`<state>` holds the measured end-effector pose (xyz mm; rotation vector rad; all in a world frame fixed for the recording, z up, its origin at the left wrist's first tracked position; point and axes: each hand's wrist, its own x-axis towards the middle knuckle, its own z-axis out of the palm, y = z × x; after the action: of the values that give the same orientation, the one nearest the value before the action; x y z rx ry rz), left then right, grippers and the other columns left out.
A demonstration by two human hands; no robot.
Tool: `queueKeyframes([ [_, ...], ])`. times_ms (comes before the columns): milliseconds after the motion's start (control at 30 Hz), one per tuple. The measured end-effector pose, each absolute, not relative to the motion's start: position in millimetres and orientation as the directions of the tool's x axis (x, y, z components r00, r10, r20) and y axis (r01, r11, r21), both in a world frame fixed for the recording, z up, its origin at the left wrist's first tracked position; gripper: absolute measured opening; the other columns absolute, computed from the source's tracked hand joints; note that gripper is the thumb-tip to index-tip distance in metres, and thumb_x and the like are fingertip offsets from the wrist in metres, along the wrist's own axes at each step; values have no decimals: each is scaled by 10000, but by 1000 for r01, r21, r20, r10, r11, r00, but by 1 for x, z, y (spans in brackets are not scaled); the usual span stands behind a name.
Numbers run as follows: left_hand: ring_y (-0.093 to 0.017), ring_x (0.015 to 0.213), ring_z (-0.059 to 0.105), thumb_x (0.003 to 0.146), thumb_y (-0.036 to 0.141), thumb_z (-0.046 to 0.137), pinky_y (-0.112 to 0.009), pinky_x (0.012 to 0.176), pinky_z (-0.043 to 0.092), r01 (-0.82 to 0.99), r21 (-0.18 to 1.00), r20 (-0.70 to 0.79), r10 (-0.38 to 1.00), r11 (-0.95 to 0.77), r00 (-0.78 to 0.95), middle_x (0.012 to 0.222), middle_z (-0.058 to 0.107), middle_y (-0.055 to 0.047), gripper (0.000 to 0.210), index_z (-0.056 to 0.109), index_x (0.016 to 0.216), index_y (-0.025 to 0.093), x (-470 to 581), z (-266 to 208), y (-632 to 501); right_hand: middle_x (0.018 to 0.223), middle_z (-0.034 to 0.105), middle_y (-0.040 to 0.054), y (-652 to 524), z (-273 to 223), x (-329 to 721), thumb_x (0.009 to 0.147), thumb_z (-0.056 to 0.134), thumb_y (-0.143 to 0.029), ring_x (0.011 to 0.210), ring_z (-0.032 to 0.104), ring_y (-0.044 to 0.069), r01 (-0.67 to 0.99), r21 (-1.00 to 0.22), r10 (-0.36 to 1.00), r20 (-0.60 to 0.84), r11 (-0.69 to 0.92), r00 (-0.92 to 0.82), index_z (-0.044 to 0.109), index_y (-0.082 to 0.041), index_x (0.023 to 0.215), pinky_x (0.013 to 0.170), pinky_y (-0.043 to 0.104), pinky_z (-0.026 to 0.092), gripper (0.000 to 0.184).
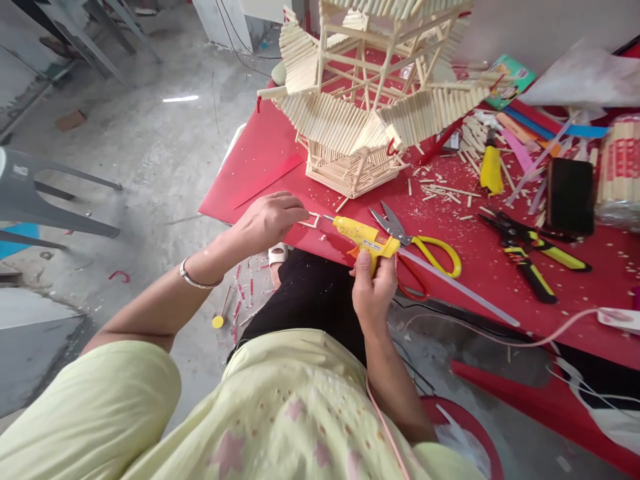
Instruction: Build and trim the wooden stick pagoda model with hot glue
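Note:
My right hand (373, 283) is wrapped round the handle of a yellow hot glue gun (363, 235), with a long clear glue stick (465, 290) running out of its back. The gun's nozzle points left at a small frame of thin wooden sticks (311, 221) near the table's front edge. Fingers pinched together, my left hand (273, 217) is at the left end of this frame and seems to hold it; the fingertips are partly hidden. Behind both hands stands a tiered tower of wooden sticks (350, 127) with flared, slatted roofs.
On the red table (270, 133) lie scissors (425, 247), pliers (530, 253), a yellow-handled cutter (491, 167), a black phone (570, 197), stick scraps and a stick bundle (620, 173). A pink cord (500, 345) crosses the front edge. A grey stool (50, 193) stands at left.

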<state>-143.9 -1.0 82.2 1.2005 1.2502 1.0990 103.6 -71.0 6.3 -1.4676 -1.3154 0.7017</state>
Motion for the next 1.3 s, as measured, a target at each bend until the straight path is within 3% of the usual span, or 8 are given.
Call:
queueKeyframes([
  [100,-212,845,656,707,-62,735,-284,788,467,73,996,-47,996,42,79,830,692,-85,259,758,687,195,-144,84,6,824,727,50,-70,4,105,1013,610,-539,725,713,218,367,-927,954,177,80,240,651,-218,1072,702,365,561,329],
  [200,-215,862,667,731,10,754,-308,817,481,275,946,103,965,-170,242,873,720,-83,207,800,750,211,-148,80,16,789,717,31,-69,4,105,1013,605,-555,637,687,186,342,-936,957,166,78,238,649,-218,1061,642,334,552,343],
  [300,-221,901,683,823,122,695,-321,811,500,473,756,232,861,-452,453,921,745,-77,159,813,827,228,-152,76,25,773,712,9,-68,6,105,1013,595,-581,552,650,148,279,-959,962,115,42,249,648,-214,1085,581,297,546,377],
  [433,-215,894,693,940,202,578,-314,772,510,585,486,223,740,-649,635,904,765,-68,221,797,921,222,-154,76,34,795,720,15,-67,8,105,1009,582,-607,531,641,133,248,-969,963,67,1,259,648,-209,1079,557,279,547,409],
  [533,-205,879,689,959,210,564,-300,764,507,601,395,164,697,-694,698,878,771,-55,221,784,942,221,-155,78,39,802,723,22,-66,8,106,1013,568,-612,520,638,130,259,-966,966,70,3,250,648,-207,1064,549,275,544,416],
  [767,-207,923,685,955,185,553,-294,756,486,595,321,84,648,-736,757,892,769,-41,235,783,921,222,-152,77,47,832,745,31,-66,8,107,1021,539,-626,522,641,125,280,-960,971,57,-11,232,636,-198,1066,556,260,540,441],
  [1300,-228,907,677,934,169,572,-319,745,498,609,263,89,648,-748,757,867,757,-49,224,786,906,232,-147,72,44,835,749,41,-65,12,107,1010,553,-625,519,664,136,284,-958,970,27,-44,241,634,-201,1026,544,266,544,432],
])
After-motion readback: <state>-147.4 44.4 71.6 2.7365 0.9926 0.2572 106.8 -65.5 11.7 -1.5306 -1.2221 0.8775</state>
